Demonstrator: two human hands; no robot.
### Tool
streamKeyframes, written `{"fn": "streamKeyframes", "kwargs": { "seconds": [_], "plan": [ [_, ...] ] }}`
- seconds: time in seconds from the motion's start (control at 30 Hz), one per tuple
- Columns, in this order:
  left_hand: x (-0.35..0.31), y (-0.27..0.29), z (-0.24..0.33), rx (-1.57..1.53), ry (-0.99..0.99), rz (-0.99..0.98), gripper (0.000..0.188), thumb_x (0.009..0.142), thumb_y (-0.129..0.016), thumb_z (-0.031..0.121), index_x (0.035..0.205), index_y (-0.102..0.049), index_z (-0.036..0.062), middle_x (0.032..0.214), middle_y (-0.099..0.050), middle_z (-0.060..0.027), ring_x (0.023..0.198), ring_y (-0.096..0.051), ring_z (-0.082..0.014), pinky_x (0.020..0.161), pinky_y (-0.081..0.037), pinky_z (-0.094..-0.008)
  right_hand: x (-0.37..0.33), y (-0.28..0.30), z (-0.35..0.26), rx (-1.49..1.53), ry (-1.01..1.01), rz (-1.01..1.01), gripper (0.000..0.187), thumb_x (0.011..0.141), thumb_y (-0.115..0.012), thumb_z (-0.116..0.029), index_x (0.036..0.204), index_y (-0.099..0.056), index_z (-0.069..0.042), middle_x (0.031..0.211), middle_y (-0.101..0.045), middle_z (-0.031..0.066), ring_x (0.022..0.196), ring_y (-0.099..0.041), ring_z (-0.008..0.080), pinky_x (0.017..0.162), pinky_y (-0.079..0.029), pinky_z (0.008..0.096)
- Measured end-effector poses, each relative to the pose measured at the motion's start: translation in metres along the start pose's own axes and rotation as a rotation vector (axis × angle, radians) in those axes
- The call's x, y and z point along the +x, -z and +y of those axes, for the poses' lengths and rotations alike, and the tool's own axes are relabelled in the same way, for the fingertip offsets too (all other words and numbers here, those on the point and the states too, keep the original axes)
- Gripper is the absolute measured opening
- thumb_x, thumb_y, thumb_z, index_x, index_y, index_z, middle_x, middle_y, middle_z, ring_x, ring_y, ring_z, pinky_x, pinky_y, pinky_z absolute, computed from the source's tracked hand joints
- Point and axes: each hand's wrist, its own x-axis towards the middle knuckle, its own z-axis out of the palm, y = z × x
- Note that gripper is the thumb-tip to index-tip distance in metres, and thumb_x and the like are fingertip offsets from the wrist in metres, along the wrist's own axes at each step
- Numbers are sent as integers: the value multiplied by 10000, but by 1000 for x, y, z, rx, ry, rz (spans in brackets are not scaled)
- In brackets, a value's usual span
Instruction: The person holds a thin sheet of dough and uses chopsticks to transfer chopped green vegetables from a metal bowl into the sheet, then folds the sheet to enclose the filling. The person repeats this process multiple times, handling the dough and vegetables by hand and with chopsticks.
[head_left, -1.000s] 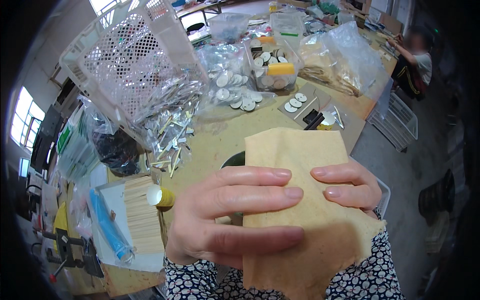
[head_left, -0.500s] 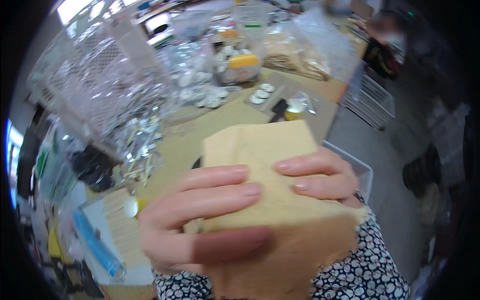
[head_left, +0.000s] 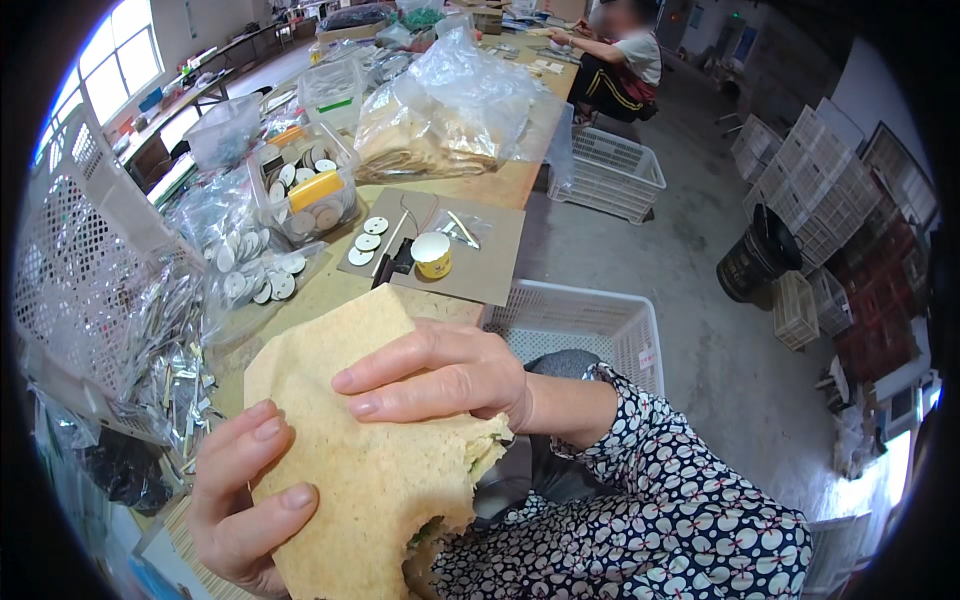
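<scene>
At the worktop (head_left: 285, 312), a flatbread (head_left: 370, 490) held between two hands

At far left, a white perforated crate (head_left: 68, 225) is seen tilted on its side, with clear wrappers (head_left: 180, 375) heaped beside it and a dark plastic bag (head_left: 125, 472) below. Nearer, the flatbread's left edge is grasped by the left hand (head_left: 240, 500); three fingers are laid over the upper face, and the thumb is hidden. Farther back, a clear tub (head_left: 352, 168) is filled with round discs. Next come three white discs (head_left: 368, 243), set on a grey board (head_left: 485, 275).

The flatbread itself is held up in front of the worktop, its lower right edge ragged, with greenish bits showing there. A yellow-sided paper cup (head_left: 432, 258) is stood on the board, behind the right hand (head_left: 450, 375), by which the flatbread's right side is gripped, two fingers across the top.

To the right, a white basket (head_left: 648, 335) is placed just beside the worktop. Beyond it, another person (head_left: 625, 65) is seated near a second basket (head_left: 615, 195). At far right, a black bucket (head_left: 757, 255) is set on the floor (head_left: 690, 270).
</scene>
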Motion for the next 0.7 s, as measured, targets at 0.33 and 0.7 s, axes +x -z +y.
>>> {"fn": "streamKeyframes", "kwargs": {
  "seconds": [0.33,0.7],
  "plan": [
    [3,3,-6,-26,-64,94,260,807,-725,296,944,-709,74,1001,-674,-190,910,-675,-371,806,-578,-444,-3,-2,0,75,-75,-1,326,862,-685,-260,1084,-705,-22,1132,-671,208,991,-680,308,835,-541,377],
    [13,36,-9,77,-425,-118,270,664,-735,-24,915,-746,73,1035,-700,-126,890,-699,-240,737,-576,-260,-1,-11,-26,184,-180,-11,254,815,-716,-160,1053,-679,-83,1147,-656,167,1043,-647,358,894,-513,470]
  ]
}}
